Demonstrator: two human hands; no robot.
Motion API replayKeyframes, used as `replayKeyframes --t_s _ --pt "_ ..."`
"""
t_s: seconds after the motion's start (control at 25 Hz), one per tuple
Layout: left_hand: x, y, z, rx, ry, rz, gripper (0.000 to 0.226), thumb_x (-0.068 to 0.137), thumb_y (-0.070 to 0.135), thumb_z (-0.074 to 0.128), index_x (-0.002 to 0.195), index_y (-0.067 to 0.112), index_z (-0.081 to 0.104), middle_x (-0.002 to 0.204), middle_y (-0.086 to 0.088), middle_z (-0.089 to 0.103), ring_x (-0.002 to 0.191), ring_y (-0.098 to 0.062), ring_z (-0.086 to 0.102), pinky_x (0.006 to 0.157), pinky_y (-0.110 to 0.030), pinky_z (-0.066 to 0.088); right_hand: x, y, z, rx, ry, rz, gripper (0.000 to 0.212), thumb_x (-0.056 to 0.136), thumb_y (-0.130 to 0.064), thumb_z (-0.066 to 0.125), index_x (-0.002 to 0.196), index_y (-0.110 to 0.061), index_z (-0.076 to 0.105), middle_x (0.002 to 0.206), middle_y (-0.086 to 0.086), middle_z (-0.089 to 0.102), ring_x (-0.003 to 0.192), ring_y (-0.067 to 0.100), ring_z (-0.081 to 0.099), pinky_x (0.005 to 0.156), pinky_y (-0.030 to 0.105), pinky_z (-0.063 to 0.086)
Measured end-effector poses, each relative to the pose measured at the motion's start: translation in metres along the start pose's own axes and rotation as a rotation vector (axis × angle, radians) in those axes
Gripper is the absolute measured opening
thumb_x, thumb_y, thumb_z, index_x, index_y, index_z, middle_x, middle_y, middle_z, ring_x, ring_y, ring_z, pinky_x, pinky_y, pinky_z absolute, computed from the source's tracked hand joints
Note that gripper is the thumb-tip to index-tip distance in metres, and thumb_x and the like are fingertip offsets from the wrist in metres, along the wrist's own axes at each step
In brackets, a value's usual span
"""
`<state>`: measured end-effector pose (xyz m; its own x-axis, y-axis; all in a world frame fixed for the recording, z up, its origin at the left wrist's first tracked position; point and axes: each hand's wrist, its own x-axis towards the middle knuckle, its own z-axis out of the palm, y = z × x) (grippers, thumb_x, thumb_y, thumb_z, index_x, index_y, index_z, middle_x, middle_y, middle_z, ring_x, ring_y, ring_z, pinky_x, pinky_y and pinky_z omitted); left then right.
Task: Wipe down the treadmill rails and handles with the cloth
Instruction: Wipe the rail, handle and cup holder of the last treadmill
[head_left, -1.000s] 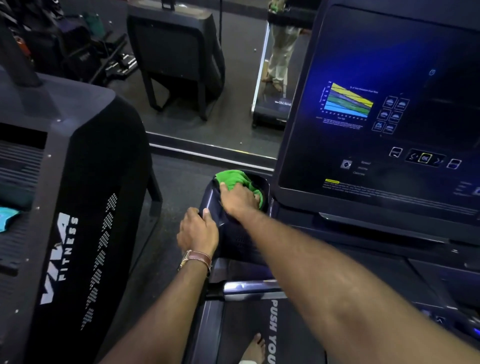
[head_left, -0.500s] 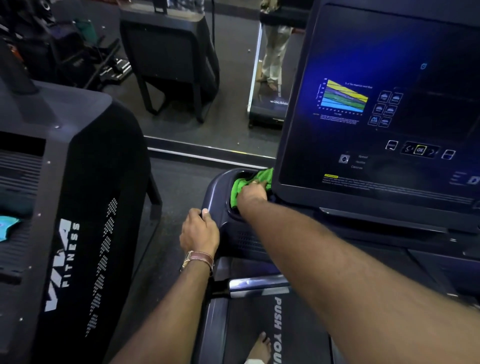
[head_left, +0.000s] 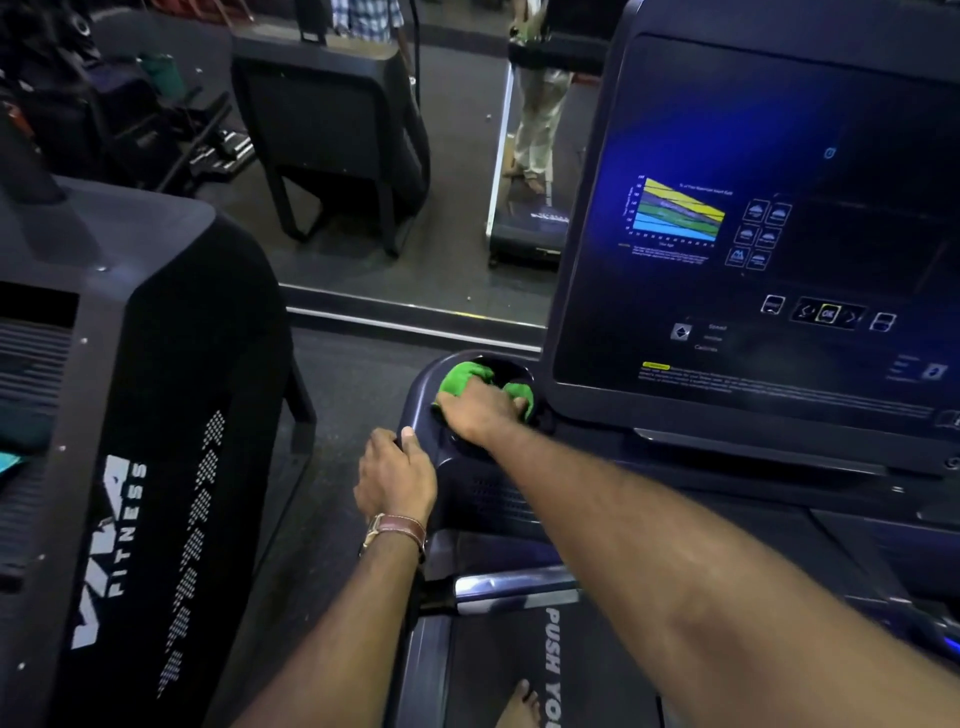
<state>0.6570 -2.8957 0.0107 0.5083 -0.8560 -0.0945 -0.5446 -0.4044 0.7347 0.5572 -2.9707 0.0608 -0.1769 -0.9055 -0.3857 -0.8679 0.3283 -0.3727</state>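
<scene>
The green cloth (head_left: 465, 378) under my right hand (head_left: 480, 410) looks soft and nappy, maybe microfibre. The console housing (head_left: 431, 395) is smooth, slightly shiny dark plastic, the screen (head_left: 753, 234) glossy. My watch strap (head_left: 402, 526) looks like brown leather, and the crossbar (head_left: 514, 584) like polished metal.

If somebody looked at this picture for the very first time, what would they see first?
Probably the bright green cloth, bunched under the right hand in the round cup holder at the console's left corner. Next comes the big glowing screen at upper right, with its colourful striped chart. Then the left hand, wearing a brown wrist strap, holding the console's edge just below the cloth.
</scene>
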Motion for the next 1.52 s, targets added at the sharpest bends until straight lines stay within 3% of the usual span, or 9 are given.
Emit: replayKeyframes --t_s 0.24,0.44,0.56,0.72,0.84,0.92,1.04,1.2,1.52 --pt "-0.001 -0.002 -0.002 0.0 -0.009 -0.001 0.028 0.099 0.037 0.038 0.1 0.014 0.053 0.113 -0.01 0.063 0.104 -0.035 0.057 0.083 -0.045 0.046 0.005 0.008 -0.03 -0.757 -0.011 -0.111 0.044 0.1 -0.032 0.045 0.143 -0.024 0.049 0.147 0.003 0.05 0.142 0.035 0.034 0.104 0.08 0.011" --pt "-0.002 -0.003 -0.005 0.001 -0.007 0.0 0.028 0.1 0.035 0.038 0.103 0.013 0.056 0.112 -0.012 0.064 0.103 -0.036 0.058 0.081 -0.043 0.044 0.013 0.014 -0.024 -0.724 -0.04 -0.083 0.049 0.102 -0.033 0.042 0.149 -0.023 0.04 0.155 0.002 0.039 0.146 0.033 0.024 0.111 0.068 0.02" --pt "-0.002 -0.003 -0.006 -0.018 -0.007 -0.01 0.029 0.1 0.034 0.04 0.105 0.012 0.057 0.114 -0.014 0.065 0.104 -0.037 0.058 0.082 -0.043 0.044 0.006 -0.016 -0.026 -0.367 -0.126 0.083 0.054 0.096 -0.035 0.04 0.146 -0.015 0.044 0.15 0.007 0.045 0.139 0.034 0.04 0.109 0.056 0.034" --pt "0.0 0.0 -0.005 0.001 -0.011 -0.05 0.028 0.1 0.037 0.038 0.103 0.015 0.055 0.115 -0.01 0.064 0.105 -0.035 0.058 0.083 -0.043 0.044 0.027 -0.018 -0.05 0.568 -0.043 0.148 0.041 0.1 -0.017 0.036 0.134 -0.003 0.055 0.141 0.017 0.055 0.124 0.031 0.056 0.088 0.03 0.047" --pt "0.003 0.002 -0.003 0.019 -0.021 -0.044 0.027 0.1 0.039 0.037 0.097 0.016 0.051 0.111 -0.009 0.063 0.103 -0.034 0.057 0.082 -0.044 0.044 0.009 -0.013 -0.032 1.154 0.26 0.257 0.041 0.099 -0.019 0.043 0.135 -0.002 0.051 0.135 0.017 0.057 0.124 0.035 0.055 0.073 0.026 0.042" --pt "0.005 0.0 -0.002 0.009 -0.022 -0.043 0.027 0.1 0.038 0.037 0.097 0.015 0.051 0.111 -0.011 0.062 0.104 -0.035 0.056 0.081 -0.044 0.043 -0.011 -0.013 -0.013 0.747 0.55 0.187 0.05 0.092 -0.018 0.053 0.142 -0.013 0.045 0.145 0.016 0.046 0.126 0.035 0.05 0.088 0.033 0.042" --pt "0.004 0.0 -0.003 0.013 -0.002 -0.035 0.027 0.101 0.035 0.037 0.102 0.014 0.054 0.114 -0.011 0.062 0.104 -0.036 0.056 0.078 -0.042 0.041 -0.007 0.0 0.005 0.166 0.427 0.002 0.073 0.093 -0.043 0.055 0.154 -0.039 0.017 0.163 0.02 -0.003 0.145 0.04 0.02 0.111 0.049 0.028" --pt "0.004 0.002 -0.001 0.031 0.007 -0.043 0.028 0.101 0.036 0.036 0.104 0.014 0.054 0.114 -0.01 0.062 0.103 -0.034 0.057 0.076 -0.041 0.04 0.025 0.002 0.013 0.134 0.348 -0.154 0.06 0.092 -0.065 0.041 0.147 -0.044 0.035 0.162 0.012 0.018 0.15 0.035 0.007 0.12 0.054 0.009" --pt "0.007 0.001 -0.001 0.039 -0.004 -0.047 0.027 0.1 0.037 0.036 0.098 0.016 0.052 0.11 -0.009 0.063 0.101 -0.034 0.058 0.078 -0.042 0.045 0.022 0.001 0.017 0.329 0.374 -0.23 0.059 0.088 -0.031 0.062 0.144 -0.02 0.046 0.156 0.013 0.035 0.149 0.031 0.019 0.12 0.039 0.024"
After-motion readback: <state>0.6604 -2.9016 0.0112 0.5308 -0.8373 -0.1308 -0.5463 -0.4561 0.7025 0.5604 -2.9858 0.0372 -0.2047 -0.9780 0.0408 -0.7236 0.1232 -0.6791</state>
